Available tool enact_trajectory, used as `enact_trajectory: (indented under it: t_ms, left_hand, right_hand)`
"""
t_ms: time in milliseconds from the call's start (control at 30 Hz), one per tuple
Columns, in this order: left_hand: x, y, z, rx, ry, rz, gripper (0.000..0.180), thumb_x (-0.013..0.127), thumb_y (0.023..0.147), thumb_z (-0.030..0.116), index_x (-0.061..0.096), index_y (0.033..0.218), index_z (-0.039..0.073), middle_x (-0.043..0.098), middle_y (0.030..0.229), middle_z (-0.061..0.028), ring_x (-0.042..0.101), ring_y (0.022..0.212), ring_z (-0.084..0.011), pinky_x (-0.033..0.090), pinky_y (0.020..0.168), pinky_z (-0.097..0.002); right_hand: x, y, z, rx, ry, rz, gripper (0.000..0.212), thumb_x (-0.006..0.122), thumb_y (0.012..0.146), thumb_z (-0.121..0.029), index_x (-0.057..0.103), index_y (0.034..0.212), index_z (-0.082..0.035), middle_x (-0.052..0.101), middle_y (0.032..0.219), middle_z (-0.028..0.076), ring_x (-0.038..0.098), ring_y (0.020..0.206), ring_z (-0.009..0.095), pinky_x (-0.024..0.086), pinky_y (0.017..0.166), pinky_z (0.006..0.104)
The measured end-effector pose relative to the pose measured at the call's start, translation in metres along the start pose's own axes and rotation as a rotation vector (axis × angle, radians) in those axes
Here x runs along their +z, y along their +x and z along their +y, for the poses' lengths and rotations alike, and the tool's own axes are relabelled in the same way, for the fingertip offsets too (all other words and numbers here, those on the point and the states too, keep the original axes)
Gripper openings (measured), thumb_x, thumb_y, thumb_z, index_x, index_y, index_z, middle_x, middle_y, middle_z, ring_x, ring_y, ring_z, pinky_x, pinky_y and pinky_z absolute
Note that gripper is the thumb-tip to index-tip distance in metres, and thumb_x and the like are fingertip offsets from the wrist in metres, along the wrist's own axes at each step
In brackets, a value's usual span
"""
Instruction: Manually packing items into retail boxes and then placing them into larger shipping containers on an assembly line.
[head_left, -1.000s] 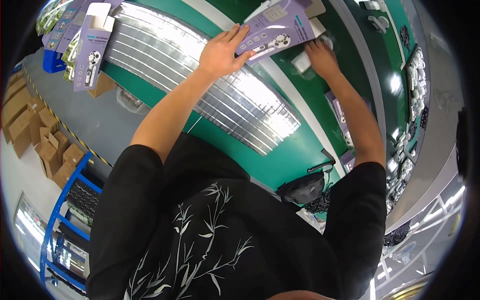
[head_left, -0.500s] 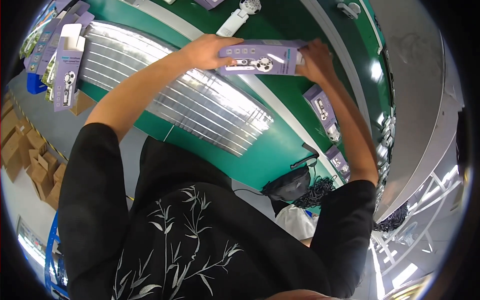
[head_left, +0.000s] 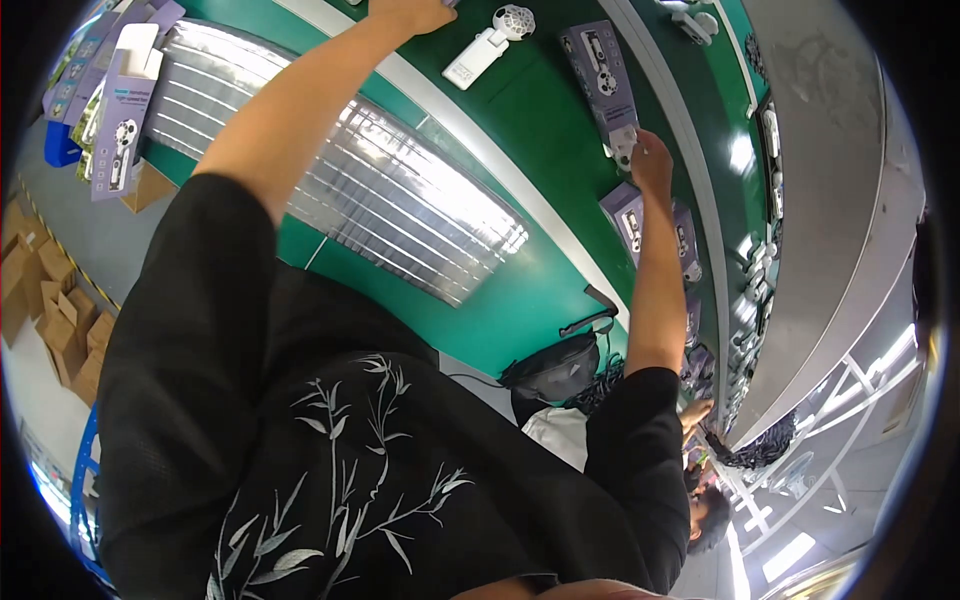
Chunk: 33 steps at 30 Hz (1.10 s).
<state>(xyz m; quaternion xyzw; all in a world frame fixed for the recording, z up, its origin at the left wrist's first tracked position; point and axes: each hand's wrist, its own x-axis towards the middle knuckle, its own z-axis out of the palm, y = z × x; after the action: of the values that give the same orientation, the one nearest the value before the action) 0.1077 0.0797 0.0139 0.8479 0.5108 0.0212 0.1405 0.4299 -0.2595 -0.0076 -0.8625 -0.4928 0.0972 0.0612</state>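
Observation:
My right hand (head_left: pixel 652 162) has its fingers closed at the near end of a purple box (head_left: pixel 598 75) on the green conveyor belt, where a white fan head (head_left: pixel 622 147) sticks out. My left hand (head_left: pixel 412 14) reaches to the top edge of the picture, fingers curled against a sliver of something purple, mostly out of view. Between the two hands a white handheld fan (head_left: pixel 478 58) with a dark-spotted round head lies on the belt. Just nearer than my right hand sits another purple box (head_left: pixel 625 218).
More purple boxes and white fans line the belt (head_left: pixel 550 150) toward the right. A ribbed silvery sheet (head_left: pixel 400 190) covers part of the green table. Open purple cartons (head_left: pixel 125 120) stand at left, brown cartons (head_left: pixel 65 330) below them. Another person (head_left: pixel 708 515) is at lower right.
The purple box that both hands held has left the middle. My left hand has gone up and left to the picture's edge; my right has dropped to a box on the belt.

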Motion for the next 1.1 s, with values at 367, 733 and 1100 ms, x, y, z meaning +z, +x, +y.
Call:
enact_trajectory:
  t_ms: [367, 733, 1100]
  left_hand:
    - [0.005, -0.129, -0.051, 0.351, -0.242, 0.190, 0.082, 0.078, 0.069, 0.047, 0.047, 0.127, -0.002, 0.061, 0.103, -0.0193, 0.063, 0.090, -0.0364, 0.053, 0.080, -0.0429]
    - [0.001, -0.128, -0.057, 0.325, -0.192, 0.133, 0.084, 0.080, 0.070, 0.046, 0.045, 0.130, -0.001, 0.061, 0.105, -0.0173, 0.064, 0.095, -0.0340, 0.054, 0.078, -0.0415]
    - [0.005, -0.130, -0.081, 0.309, -0.238, 0.153, 0.090, 0.080, 0.066, 0.055, 0.045, 0.126, -0.001, 0.060, 0.104, -0.0177, 0.063, 0.090, -0.0351, 0.053, 0.080, -0.0422]
  right_hand:
    - [0.041, -0.199, -0.140, 0.563, 1.160, -0.404, 0.019, 0.063, 0.094, -0.020, 0.067, 0.099, -0.002, 0.065, 0.091, 0.004, 0.060, 0.087, 0.013, 0.051, 0.071, 0.0297]
    - [0.067, -0.272, -0.196, 0.920, 1.541, -0.421, 0.019, 0.071, 0.090, -0.015, 0.068, 0.078, -0.002, 0.064, 0.068, 0.005, 0.063, 0.060, 0.015, 0.053, 0.060, 0.0284]
    - [0.001, -0.161, -0.138, 0.762, 0.978, 0.139, 0.042, 0.058, 0.098, -0.027, 0.052, 0.059, -0.012, 0.033, 0.053, -0.004, 0.036, 0.048, 0.007, 0.025, 0.047, 0.0273]
